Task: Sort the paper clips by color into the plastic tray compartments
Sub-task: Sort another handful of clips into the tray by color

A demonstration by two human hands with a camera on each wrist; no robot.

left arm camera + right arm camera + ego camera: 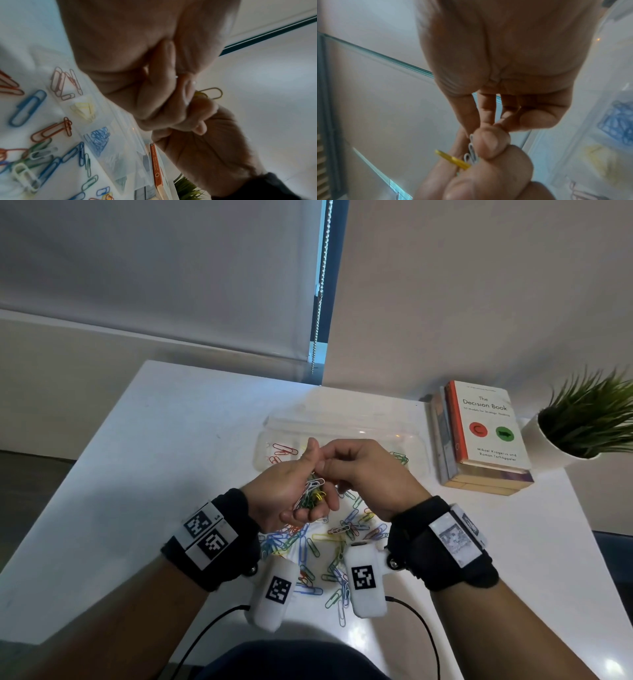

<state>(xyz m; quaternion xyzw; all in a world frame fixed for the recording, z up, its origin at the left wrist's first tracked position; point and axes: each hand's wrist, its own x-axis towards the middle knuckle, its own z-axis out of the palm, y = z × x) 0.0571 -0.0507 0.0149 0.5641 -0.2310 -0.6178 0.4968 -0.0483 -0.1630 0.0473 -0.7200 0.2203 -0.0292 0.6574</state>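
Observation:
My left hand (296, 479) is raised above the table and grips a bunch of paper clips (312, 493), white, green and yellow. My right hand (329, 465) meets it from the right, thumb and forefinger pinching a white clip (471, 137) at the top of the bunch. A yellow clip (452, 158) sticks out sideways. The clear plastic tray (416, 450) lies behind the hands. Its compartments hold red clips (63, 82), yellow clips (84, 108), blue clips (99, 138) and green clips (399, 458). A loose pile of mixed clips (325, 546) lies on the white table below my wrists.
A stack of books (486, 436) lies right of the tray, with a potted plant (579, 422) at the far right. The white table (171, 457) ends against a wall with a roller blind (154, 268) and its bead chain.

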